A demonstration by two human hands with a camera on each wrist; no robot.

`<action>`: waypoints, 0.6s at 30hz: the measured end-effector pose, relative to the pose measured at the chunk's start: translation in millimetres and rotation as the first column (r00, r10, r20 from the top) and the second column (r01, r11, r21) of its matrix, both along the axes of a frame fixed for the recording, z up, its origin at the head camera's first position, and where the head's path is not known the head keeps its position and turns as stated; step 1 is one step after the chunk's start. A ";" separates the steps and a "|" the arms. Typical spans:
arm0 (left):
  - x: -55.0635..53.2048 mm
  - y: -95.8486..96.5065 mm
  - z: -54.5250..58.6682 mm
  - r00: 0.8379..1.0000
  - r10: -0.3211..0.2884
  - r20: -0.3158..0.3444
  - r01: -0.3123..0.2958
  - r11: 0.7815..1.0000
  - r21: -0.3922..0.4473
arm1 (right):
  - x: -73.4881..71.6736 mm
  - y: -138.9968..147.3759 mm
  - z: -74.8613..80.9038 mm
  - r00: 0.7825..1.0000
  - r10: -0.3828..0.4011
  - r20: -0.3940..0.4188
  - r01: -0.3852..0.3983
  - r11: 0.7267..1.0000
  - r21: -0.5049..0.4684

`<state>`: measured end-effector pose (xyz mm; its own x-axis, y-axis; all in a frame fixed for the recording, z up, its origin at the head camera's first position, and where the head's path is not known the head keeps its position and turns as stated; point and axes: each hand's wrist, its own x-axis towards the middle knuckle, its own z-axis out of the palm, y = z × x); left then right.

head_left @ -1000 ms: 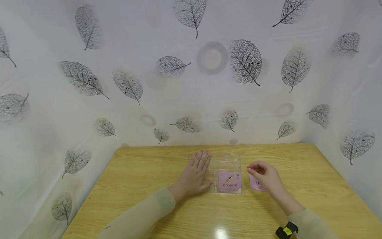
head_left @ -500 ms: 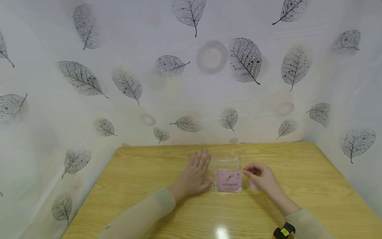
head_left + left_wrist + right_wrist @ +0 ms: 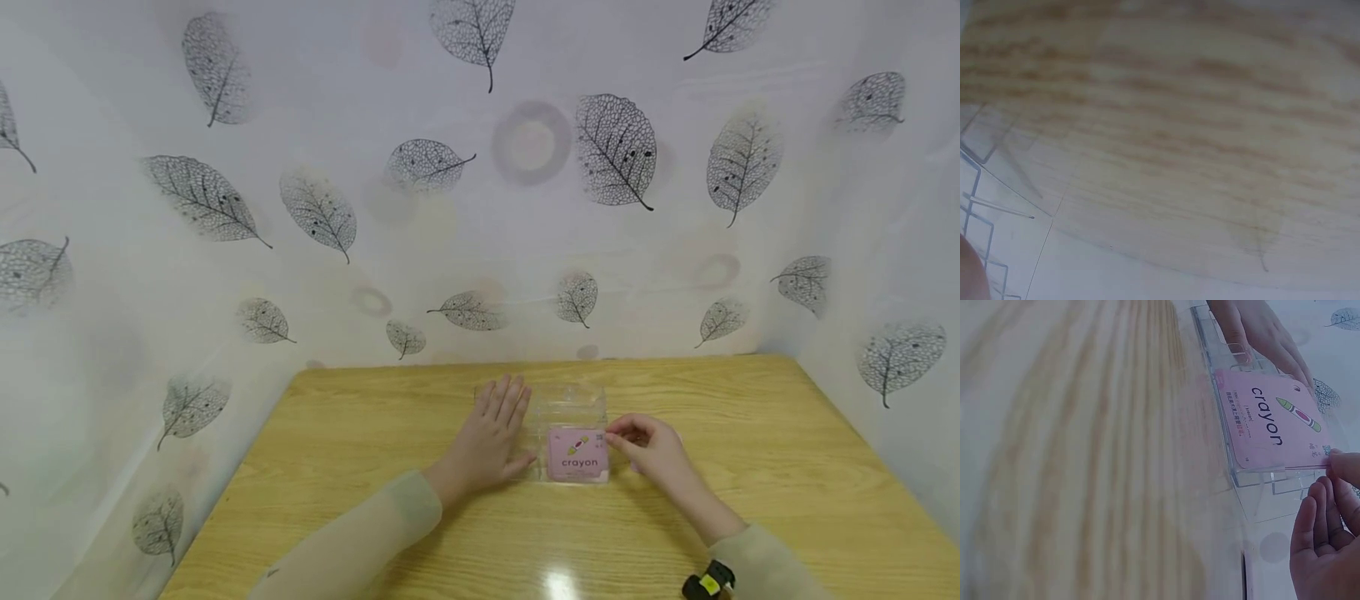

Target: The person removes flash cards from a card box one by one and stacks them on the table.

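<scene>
We see the right hand [image 3: 654, 450] pinching the 2 o'clock corner of the pink crayon card [image 3: 577, 455], which lies in the clear plastic box [image 3: 572, 406]. The card's top edge faces 12 o'clock, its word running from 9 to 3; it is too nearly square for us to pick a long axis. At 9 o'clock the left hand [image 3: 483, 443], fingers straight, covers part of the box. A pink sliver [image 3: 635, 467] at 3 o'clock is mostly hidden under the right hand. Our left wrist view is blurred.
</scene>
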<state>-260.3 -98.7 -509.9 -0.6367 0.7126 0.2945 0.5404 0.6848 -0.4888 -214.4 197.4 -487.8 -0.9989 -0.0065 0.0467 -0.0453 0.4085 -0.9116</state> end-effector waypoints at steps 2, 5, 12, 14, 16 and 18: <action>0.5 0.0 0.5 1.000 0.004 0.004 -0.004 1.000 -0.004 | 0.1 -1.6 -0.4 1.000 -0.001 0.003 0.001 1.000 0.004; 0.6 0.0 0.9 1.000 0.006 0.005 -0.006 1.000 -0.007 | 0.4 -3.7 -1.4 1.000 0.003 -0.013 -0.003 1.000 0.015; 0.5 0.3 0.6 1.000 0.005 0.020 -0.005 1.000 0.000 | -0.3 -5.1 -3.3 0.999 0.013 -0.034 -0.013 1.000 0.025; 0.9 0.7 1.3 1.000 0.004 0.024 -0.005 1.000 0.004 | -0.9 -4.8 -3.7 0.999 0.011 -0.031 -0.010 0.999 0.031; 1.6 1.3 3.1 0.999 0.009 0.034 -0.009 1.000 0.000 | -1.3 -4.5 -4.0 0.999 0.014 -0.030 -0.013 0.999 0.035; 1.6 1.4 3.3 0.999 0.010 0.041 -0.010 1.000 0.000 | -1.6 -4.3 -4.2 0.999 0.017 -0.031 -0.015 0.999 0.035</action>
